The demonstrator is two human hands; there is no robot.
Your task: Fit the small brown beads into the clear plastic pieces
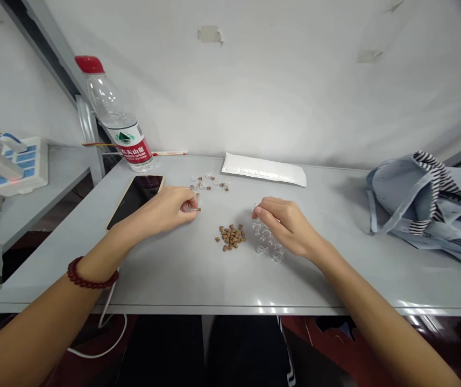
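My left hand (174,207) is closed in a pinch around a tiny corked glass bottle (193,209), low over the table beside the phone. Beyond it lie several more tiny glass bottles with brown corks (209,186). My right hand (284,223) is also pinched, with a bit of clear glass showing at its fingertips, apparently another tiny glass bottle (255,206). Under and beside that hand is a cluster of clear, uncorked glass bottles (268,244), partly hidden by it. Between my hands sits a loose pile of small brown corks (231,237).
On the grey table (174,279) a black-screened phone (136,199) lies left, before a red-capped water bottle (121,118). A white packet (264,169) rests near the wall. At right is a blue cloth bag (403,199); far left, a power strip (22,166).
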